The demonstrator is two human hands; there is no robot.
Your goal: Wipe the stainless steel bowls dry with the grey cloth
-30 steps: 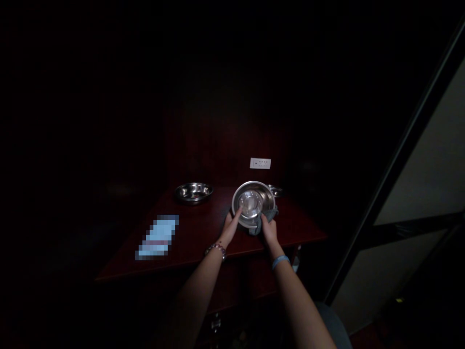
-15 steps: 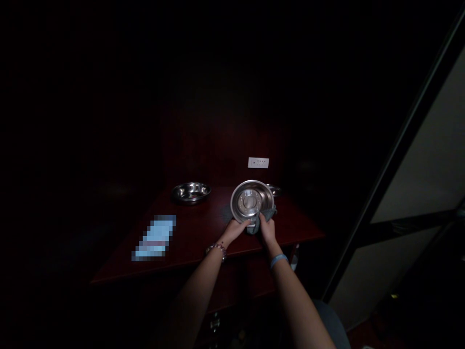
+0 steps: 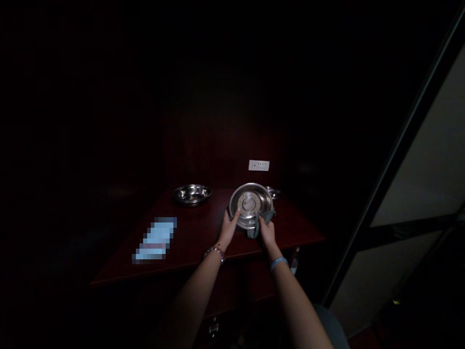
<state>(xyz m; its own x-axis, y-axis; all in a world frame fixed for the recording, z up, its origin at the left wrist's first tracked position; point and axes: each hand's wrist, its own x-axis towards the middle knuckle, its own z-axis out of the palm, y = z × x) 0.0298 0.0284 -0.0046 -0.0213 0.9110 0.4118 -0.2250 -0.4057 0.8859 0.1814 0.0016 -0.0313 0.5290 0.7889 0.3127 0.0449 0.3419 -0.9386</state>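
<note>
Both hands clamped on tilted steel bowl (image 3: 250, 205): left hand (image 3: 228, 225) bare, right hand (image 3: 267, 231) through grey cloth (image 3: 254, 228)

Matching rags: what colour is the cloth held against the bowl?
Bluish grey; the cloth shows best in the head view.

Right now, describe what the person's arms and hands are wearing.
No sleeves show on the left arm or right arm. The left wrist carries a beaded bracelet; the right wrist a light blue band. The left hand and right hand wear no gloves.
</note>
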